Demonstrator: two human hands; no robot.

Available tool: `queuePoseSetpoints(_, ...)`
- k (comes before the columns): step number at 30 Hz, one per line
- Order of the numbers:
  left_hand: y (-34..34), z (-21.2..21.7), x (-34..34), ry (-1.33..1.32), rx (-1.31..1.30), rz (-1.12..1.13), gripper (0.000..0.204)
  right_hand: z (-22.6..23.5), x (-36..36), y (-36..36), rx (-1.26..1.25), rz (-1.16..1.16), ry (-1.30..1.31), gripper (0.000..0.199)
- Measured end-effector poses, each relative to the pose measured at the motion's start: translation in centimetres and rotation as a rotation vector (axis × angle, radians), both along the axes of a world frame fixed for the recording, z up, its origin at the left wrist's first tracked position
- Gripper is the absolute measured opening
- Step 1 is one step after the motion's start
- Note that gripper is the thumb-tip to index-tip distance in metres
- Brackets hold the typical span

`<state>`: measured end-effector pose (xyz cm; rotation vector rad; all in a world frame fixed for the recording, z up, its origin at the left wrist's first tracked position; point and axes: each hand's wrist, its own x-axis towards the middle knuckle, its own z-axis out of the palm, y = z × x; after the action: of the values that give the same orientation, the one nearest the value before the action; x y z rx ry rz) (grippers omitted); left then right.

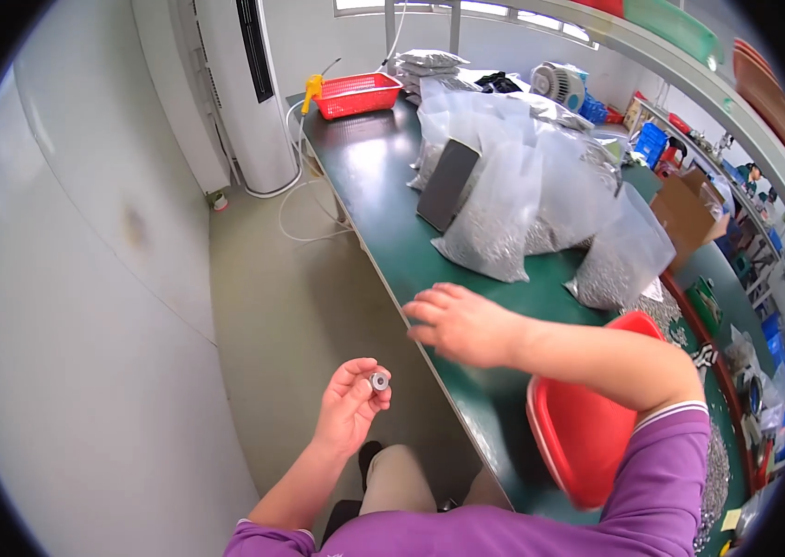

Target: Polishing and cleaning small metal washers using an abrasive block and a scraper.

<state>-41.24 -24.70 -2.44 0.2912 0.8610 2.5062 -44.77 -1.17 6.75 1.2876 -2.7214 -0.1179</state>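
Observation:
Between the thumb and fingers of my left hand (pixel 348 408) is a small round metal part (pixel 378 382) with a hole in its middle. That hand is raised off the table's near-left edge, above the floor. My right hand (pixel 468 325) reaches across the green table (pixel 383 206) near its edge, palm down, fingers stretched out and holding nothing I can see. Beyond it stand clear plastic bags of small metal parts (pixel 490 237), with a dark flat phone-like slab (pixel 448 184) leaning on them. A red plastic basin (pixel 587 436) lies under my right forearm.
A red basket (pixel 358 97) with a yellow air gun (pixel 310 93) sits at the table's far end. Loose metal parts (pixel 715 473) are heaped at the right. A shelf rail (pixel 689 79) arches overhead. The wall (pixel 86 306) rises at my left; a cardboard box (pixel 685 218) stands right.

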Motion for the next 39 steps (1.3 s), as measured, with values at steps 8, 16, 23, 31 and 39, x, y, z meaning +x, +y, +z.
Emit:
queuePoseSetpoints(8,-10.4,5.8,-2.1,-0.291,-0.32,0.188,0.026,-4.7,-8.4,-5.8,0.051,0.092,-0.23,0.037)
queuePoseSetpoints(16,-22.5,13.4,-3.8,-0.384,-0.404,0.602,0.023,0.6,-14.8,-14.9,-0.162,0.008,-0.611,0.036)
queuePoseSetpoints(23,-22.8,16.4,-13.7,-0.343,-0.29,0.636,0.024,3.2,-20.5,-14.1,-0.251,-0.09,-0.931,0.038)
queuePoseSetpoints(31,-15.5,18.5,-35.2,-0.243,-0.325,0.395,0.025,2.4,-29.7,-7.6,-0.671,-0.418,-0.894,0.035)
queuePoseSetpoints(39,-7.5,21.7,-54.8,-0.172,-0.378,0.139,0.026,5.2,-44.3,-4.9,-0.805,-0.431,-0.793,0.037)
